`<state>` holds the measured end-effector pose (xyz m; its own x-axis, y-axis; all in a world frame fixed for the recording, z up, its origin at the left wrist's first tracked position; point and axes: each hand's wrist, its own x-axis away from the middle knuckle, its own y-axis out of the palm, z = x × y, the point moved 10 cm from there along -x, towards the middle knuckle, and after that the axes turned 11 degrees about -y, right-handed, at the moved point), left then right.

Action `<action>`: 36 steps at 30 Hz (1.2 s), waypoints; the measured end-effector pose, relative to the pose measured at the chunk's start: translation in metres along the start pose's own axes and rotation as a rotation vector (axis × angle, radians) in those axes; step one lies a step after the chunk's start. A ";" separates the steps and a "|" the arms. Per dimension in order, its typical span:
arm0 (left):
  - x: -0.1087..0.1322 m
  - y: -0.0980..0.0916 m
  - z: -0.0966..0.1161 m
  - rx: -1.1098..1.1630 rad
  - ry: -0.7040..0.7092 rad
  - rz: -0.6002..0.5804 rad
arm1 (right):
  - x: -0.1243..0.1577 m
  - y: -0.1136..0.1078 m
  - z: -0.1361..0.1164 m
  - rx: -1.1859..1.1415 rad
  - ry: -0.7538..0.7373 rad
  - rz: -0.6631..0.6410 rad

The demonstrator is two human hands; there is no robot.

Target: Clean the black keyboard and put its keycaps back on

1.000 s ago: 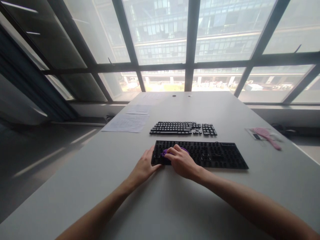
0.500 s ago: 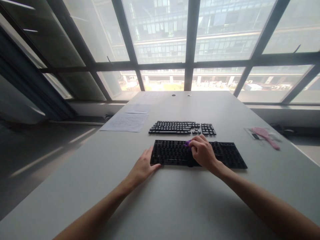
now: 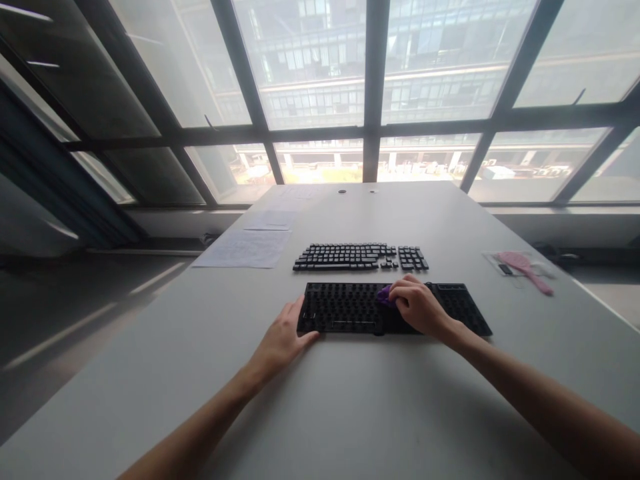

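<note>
A black keyboard with its keycaps off [image 3: 345,307] lies flat on the white table. My left hand [image 3: 283,333] grips its left end, fingers along the side edge and thumb at the front corner. Pinched in my right hand [image 3: 417,303] is a crumpled purple cloth [image 3: 384,295], pressed on the keyboard right of its middle. My right hand and wrist hide part of the keyboard's right half. Just behind it, loose black keycaps [image 3: 340,257] are laid out in keyboard order, with a separate number-pad block [image 3: 413,258] at their right.
Printed paper sheets [image 3: 245,249] lie on the left side of the white table [image 3: 320,400]. Near the right edge sit a pink handled object [image 3: 523,263] and a clear plastic bag [image 3: 493,261]. Two small round items [image 3: 342,191] are at the far end, before tall windows.
My right hand has slid a little to the right along the keyboard with the purple cloth. My left hand keeps its place at the left end. The view has shifted slightly.
</note>
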<state>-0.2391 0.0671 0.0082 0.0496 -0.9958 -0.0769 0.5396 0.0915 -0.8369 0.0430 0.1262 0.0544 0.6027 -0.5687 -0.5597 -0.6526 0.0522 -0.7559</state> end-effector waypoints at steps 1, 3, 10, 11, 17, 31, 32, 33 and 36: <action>0.000 0.000 0.000 0.000 -0.003 0.002 | 0.003 -0.007 0.006 0.015 0.021 0.007; 0.000 0.000 -0.001 -0.002 -0.012 0.010 | 0.010 -0.019 0.020 0.063 0.075 0.023; -0.002 0.001 -0.005 -0.052 -0.013 0.002 | 0.022 -0.027 0.006 -0.013 0.066 0.160; -0.002 0.001 -0.005 -0.062 -0.015 -0.002 | 0.021 -0.018 -0.008 -0.050 0.000 0.110; -0.002 0.002 -0.004 -0.103 -0.031 -0.021 | 0.032 0.004 -0.050 0.015 -0.173 -0.116; -0.004 0.003 -0.005 -0.122 -0.051 -0.021 | 0.126 -0.092 0.046 0.387 0.161 0.061; -0.004 0.004 -0.006 -0.125 -0.053 -0.021 | 0.132 -0.098 0.052 0.419 0.197 0.084; -0.004 0.004 -0.006 -0.128 -0.051 -0.021 | 0.136 -0.102 0.058 0.445 0.230 0.105; -0.004 0.005 -0.006 -0.133 -0.045 -0.021 | 0.140 -0.108 0.066 0.484 0.292 0.153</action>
<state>-0.2417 0.0717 0.0014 0.0790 -0.9962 -0.0368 0.4245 0.0670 -0.9029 0.2280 0.0953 0.0349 0.3222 -0.7244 -0.6094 -0.3971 0.4810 -0.7817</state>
